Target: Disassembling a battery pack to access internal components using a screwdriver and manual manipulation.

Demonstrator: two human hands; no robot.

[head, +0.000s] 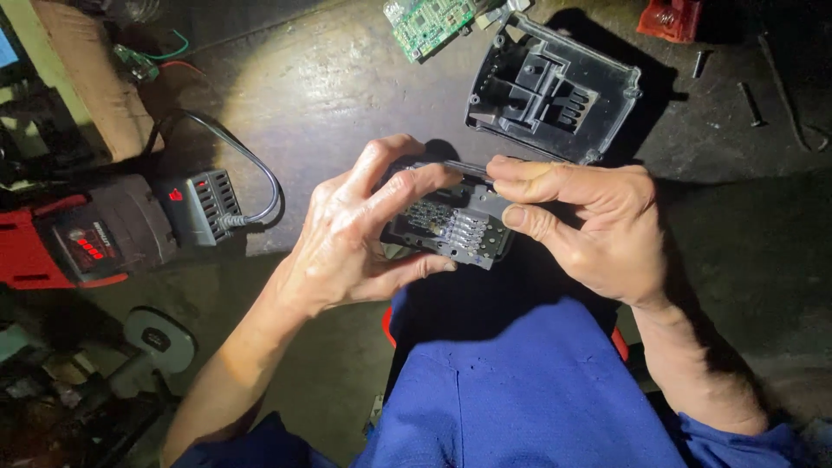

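Observation:
My left hand (351,230) grips a dark grey plastic battery-pack part (451,227) with rows of metal contacts, thumb under its near edge and fingers over its left top. My right hand (598,221) pinches the part's right end, and between its fingertips is a thin metal tool (464,166) that lies along the part's far edge. Both hands hover above my knee in blue trousers (520,381).
A black plastic housing shell (555,87) lies open on the dark floor beyond the hands. A green circuit board (429,22) sits at the top. A red and black charger (95,234) with a cable lies left. Loose screws (750,104) rest at the upper right.

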